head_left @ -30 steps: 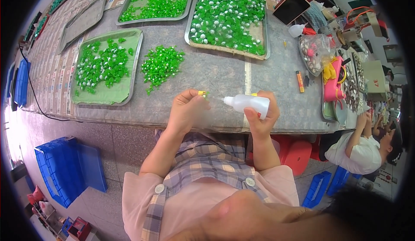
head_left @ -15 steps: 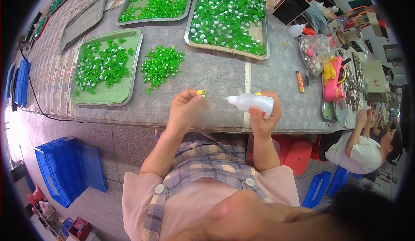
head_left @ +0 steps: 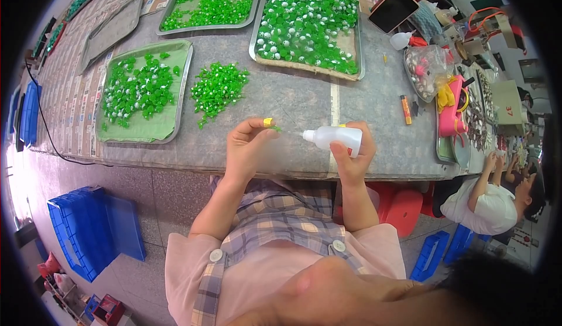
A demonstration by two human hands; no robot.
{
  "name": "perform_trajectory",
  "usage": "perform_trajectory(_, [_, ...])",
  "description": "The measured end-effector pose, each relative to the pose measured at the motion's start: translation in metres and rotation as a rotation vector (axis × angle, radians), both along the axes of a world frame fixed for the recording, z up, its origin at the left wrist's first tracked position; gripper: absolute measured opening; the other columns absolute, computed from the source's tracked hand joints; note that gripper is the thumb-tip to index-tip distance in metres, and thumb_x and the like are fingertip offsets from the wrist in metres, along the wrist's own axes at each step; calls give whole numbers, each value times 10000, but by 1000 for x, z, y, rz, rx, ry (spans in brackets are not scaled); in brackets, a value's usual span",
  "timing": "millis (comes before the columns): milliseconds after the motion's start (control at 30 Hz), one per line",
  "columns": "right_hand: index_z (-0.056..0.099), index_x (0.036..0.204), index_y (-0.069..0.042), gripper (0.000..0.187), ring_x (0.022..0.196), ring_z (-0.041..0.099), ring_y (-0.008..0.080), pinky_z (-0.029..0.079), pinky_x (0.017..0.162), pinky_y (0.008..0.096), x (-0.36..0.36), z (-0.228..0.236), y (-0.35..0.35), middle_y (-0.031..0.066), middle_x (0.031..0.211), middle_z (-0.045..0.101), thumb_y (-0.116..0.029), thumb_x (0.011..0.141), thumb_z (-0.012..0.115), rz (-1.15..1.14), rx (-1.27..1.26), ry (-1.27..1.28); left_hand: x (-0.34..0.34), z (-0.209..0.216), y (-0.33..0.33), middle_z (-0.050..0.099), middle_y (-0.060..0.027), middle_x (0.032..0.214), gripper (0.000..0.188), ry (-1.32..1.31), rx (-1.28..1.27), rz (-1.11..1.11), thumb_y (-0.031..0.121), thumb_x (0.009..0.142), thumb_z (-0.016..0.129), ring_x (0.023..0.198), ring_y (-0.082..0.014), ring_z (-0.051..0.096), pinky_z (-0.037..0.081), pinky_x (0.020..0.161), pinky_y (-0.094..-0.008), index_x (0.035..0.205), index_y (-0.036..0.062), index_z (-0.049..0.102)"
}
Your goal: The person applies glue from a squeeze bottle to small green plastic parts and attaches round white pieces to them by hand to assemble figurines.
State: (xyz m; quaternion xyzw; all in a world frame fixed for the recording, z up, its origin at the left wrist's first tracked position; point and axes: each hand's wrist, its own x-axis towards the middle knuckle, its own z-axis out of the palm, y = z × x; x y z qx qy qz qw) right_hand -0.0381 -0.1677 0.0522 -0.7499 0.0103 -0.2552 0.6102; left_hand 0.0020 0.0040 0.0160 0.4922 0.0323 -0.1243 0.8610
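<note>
Near the table's front edge, my left hand [head_left: 249,147] pinches a small green piece [head_left: 276,129] between thumb and forefinger; a yellow wrap circles a fingertip. My right hand [head_left: 356,155] is wrapped round a white squeeze bottle [head_left: 329,137] with a thin nozzle, lying on its side in the grip. Its tip points left and comes close to the green piece; whether they touch I cannot tell. Beyond my left hand lies a loose heap of small green pieces with white dots [head_left: 219,88]. Left of that heap, a tray lined with green cloth [head_left: 137,131] holds green-and-white pieces.
At the back stand a large tray [head_left: 304,67] of green and white pieces and another tray [head_left: 205,28] of green ones. An orange glue-stick-like tube [head_left: 406,110] and a pink holder [head_left: 450,115] lie to the right. A co-worker [head_left: 483,203] sits at far right; blue crates [head_left: 82,232] stand on the floor.
My right hand has brought the squeeze bottle a little to the left, nearer the green piece. My left hand has shifted slightly left and keeps its pinch.
</note>
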Motion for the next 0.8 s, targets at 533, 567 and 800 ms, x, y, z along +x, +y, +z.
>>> perform_trajectory(533, [392, 1016, 33, 374, 774, 502, 112, 423, 671, 223, 42, -29, -115, 71, 854, 515, -35, 688, 557, -210, 276, 179, 6, -8, 1, 548, -44, 742, 115, 19, -70, 6, 8, 698, 554, 660, -113, 525, 438, 641, -250, 811, 10, 533])
perform_trajectory(567, [391, 1016, 36, 369, 790, 501, 117, 423, 675, 223, 44, -42, -127, 69, 862, 515, -26, 690, 552, -240, 185, 191, 6, -7, 0, 548, -44, 746, 112, 19, -69, 3, 8, 701, 551, 662, -113, 525, 440, 642, -251, 811, 11, 533])
perform_trajectory(800, [469, 940, 3, 306, 723, 512, 239, 394, 672, 303, 53, 1, -112, 108, 848, 521, -45, 658, 579, -675, -817, -174, 10, -9, 1, 548, -43, 753, 103, 30, -33, 12, 10, 707, 544, 669, -113, 523, 445, 640, -253, 810, 12, 532])
